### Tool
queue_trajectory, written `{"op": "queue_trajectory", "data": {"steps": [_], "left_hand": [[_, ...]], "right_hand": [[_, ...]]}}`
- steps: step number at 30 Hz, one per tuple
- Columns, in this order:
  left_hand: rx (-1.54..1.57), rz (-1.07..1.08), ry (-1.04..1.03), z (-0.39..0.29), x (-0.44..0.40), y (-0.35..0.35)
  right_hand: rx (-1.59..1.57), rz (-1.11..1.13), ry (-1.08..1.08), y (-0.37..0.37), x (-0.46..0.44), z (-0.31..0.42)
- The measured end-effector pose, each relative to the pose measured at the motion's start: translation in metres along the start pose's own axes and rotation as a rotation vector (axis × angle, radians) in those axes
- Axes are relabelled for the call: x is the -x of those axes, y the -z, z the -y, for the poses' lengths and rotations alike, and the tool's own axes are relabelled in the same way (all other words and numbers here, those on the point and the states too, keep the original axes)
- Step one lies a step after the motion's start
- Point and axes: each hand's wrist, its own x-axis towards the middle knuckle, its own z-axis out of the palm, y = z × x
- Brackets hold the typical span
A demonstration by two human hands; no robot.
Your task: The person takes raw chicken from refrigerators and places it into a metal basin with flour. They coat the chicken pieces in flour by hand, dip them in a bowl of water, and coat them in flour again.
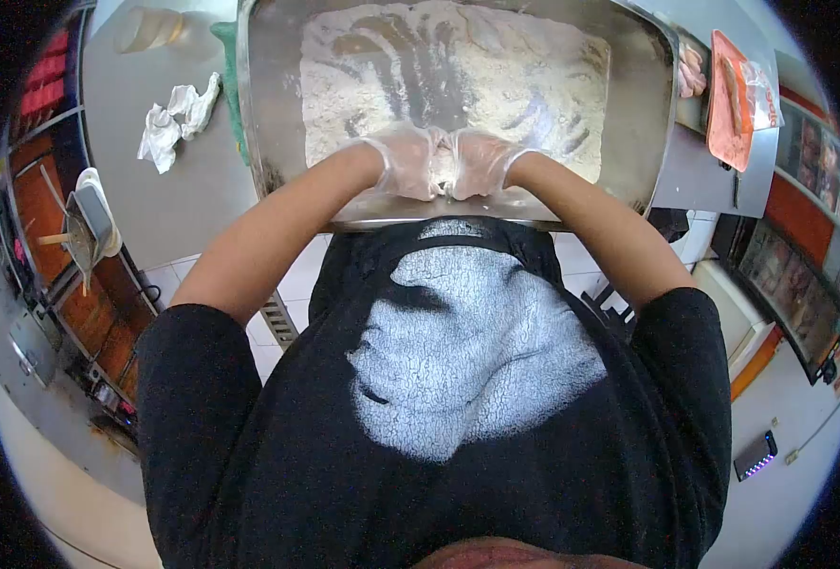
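Observation:
My left hand (pixel 406 163) and my right hand (pixel 483 163), both in clear plastic gloves, meet at the near side of a large metal tray (pixel 277 104). A layer of white flour (pixel 553 76) covers much of the tray's bottom, with streaks where bare metal shows. The fingers of both hands are curled inward and pressed together. Between them shows a small, pale, flour-covered bit, too hidden to name. Flour dusts the gloves.
On the left of the metal table (pixel 121 104) lie crumpled white tissues (pixel 181 119), a translucent container (pixel 147 28) and a green cloth (pixel 232 71). Pink raw meat (pixel 692 74) and an orange-red tray (pixel 726 137) with a plastic bag (pixel 763 95) are at the right.

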Motion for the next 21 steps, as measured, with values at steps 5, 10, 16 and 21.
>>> {"op": "queue_trajectory", "data": {"steps": [5,10,16,21], "left_hand": [[-0.167,0.278,0.171,-0.035,-0.011,0.004],[-0.142,0.026,0.282,-0.018,-0.021,-0.032],[-0.155,-0.023,0.254,-0.024,-0.013,-0.018],[-0.090,-0.052,0.341,-0.025,0.014,0.019]], "right_hand": [[0.030,0.022,-0.188,-0.019,-0.003,0.008],[0.104,-0.188,-0.207,-0.037,-0.015,-0.006],[0.061,-0.151,-0.259,-0.011,0.010,0.027],[-0.038,-0.341,-0.069,-0.006,0.020,-0.039]]}}
